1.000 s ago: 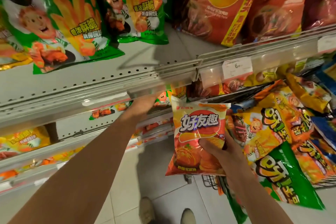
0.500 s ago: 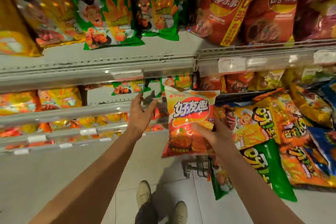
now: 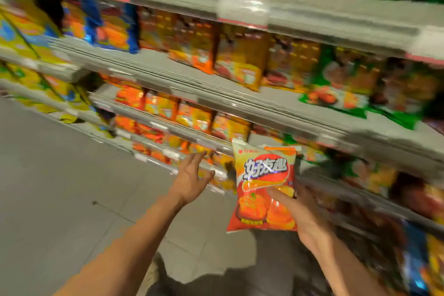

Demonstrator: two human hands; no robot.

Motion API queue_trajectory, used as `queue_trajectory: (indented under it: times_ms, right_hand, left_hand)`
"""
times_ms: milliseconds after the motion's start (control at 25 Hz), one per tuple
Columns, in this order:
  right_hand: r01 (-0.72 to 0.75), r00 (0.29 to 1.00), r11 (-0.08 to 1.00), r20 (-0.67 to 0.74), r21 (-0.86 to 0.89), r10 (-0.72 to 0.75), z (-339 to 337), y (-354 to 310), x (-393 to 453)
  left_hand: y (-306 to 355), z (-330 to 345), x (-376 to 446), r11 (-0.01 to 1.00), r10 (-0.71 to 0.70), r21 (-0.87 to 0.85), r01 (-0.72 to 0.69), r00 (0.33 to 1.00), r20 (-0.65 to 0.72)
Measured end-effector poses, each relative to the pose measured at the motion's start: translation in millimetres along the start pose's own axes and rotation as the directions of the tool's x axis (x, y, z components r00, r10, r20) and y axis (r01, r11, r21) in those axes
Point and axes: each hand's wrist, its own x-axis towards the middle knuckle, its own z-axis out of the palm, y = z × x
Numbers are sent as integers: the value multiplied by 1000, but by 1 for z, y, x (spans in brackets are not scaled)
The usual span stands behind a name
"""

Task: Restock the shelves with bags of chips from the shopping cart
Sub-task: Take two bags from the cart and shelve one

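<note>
The red-orange chip bag [image 3: 264,190] is upright in the right hand [image 3: 302,214], its grip pinching the lower half, near the low shelves [image 3: 216,94]. The left hand [image 3: 192,180] reaches out, fingers spread and empty. Carrying step; next, find the matching row.

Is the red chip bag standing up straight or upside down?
Upright: the chip bag has its name readable at the top, with the right hand gripping its lower half.

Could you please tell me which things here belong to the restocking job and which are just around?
Part of the job:
- orange chip bag, gripped by the right hand
- left hand, open, reaching toward the shelves

Just around:
- blue bags on a higher shelf
- green bags to the right
- floor
</note>
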Motion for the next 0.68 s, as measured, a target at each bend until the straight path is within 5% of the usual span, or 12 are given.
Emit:
queue_trajectory:
  times_ms: [160, 440, 680]
  right_hand:
    - [26, 998, 996, 65, -89, -20, 146, 5, 67]
    - [-2, 999, 998, -46, -64, -1, 404, 37, 216]
    - [101, 995, 985, 1, -140, -101, 556, -12, 305]
  left_hand:
    - [-120, -96, 80, 980, 20, 198, -13, 999, -37]
    - [-341, -211, 273, 875, -38, 483, 38, 999, -11]
    - [-423, -271, 313, 895, 160, 423, -142, 987, -7]
